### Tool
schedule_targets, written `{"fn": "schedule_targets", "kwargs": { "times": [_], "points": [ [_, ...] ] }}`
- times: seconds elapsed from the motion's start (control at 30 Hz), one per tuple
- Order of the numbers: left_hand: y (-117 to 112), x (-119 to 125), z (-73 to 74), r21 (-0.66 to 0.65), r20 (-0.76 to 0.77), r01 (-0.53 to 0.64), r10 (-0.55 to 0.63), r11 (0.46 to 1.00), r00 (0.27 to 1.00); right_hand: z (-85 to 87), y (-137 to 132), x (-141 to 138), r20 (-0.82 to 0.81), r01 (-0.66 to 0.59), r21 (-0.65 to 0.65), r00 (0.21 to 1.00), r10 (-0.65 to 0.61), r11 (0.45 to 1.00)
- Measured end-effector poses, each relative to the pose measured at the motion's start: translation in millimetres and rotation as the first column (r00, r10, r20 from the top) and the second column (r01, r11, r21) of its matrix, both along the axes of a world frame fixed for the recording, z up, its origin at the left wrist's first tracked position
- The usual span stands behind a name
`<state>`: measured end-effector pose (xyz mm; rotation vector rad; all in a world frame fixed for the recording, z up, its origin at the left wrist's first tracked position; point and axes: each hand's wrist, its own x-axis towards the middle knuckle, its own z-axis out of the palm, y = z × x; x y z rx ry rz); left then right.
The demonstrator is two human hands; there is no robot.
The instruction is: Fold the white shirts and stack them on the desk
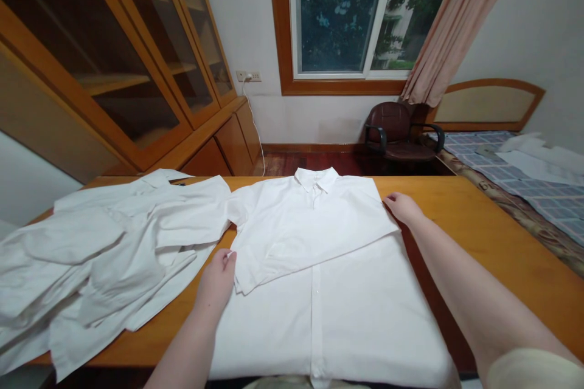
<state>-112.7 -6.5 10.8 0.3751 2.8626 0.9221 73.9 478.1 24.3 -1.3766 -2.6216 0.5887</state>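
Note:
A white button-up shirt (328, 310) lies front up on the table, its collar pointing away from me. The sleeve on the right (328, 237) is laid slantwise across the chest, its end reaching the left side. My left hand (221, 270) is closed, thumb and fingers pinching at the shirt's left edge beside that sleeve end. On the opposite side, my right hand (405, 209) is closed with its fingertips at the folded edge below the shoulder. The other sleeve (239, 203) sticks out to the left, partly touching a pile of white garments.
The white garments (114, 255) are heaped on the left of the wooden table (497, 243). Beyond it stand a glass-door cabinet (150, 73), a maroon armchair (392, 127) and a bed (511, 158). A white cord (256, 121) hangs from a wall socket.

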Motion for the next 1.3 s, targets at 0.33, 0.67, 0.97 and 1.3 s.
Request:
{"fn": "schedule_targets", "kwargs": {
  "times": [0.33,0.67,0.97,1.3],
  "points": [
    [2,-1,-3.5,0.031,-0.014,-0.076,0.077,0.997,0.997,-0.7,38,-41,0.091,0.017,-0.057,0.996,-0.012,0.998],
    [6,-2,-0.6,-0.058,-0.024,-0.044,0.043,0.997,0.999,-12.8,15,3,-0.114,-0.005,-0.225,0.993,-0.021,0.974],
    [4,1,-1.5,-0.041,-0.033,-0.024,0.023,0.999,0.999,-24.7,-44,77,-0.238,-0.160,-0.191,0.965,0.113,0.968],
    [3,-1,-1.0,0.036,-0.049,-0.096,0.098,0.995,0.994,-20.0,-74,61,0.227,-0.142,0.427,0.973,0.046,0.893]
  ]
}}
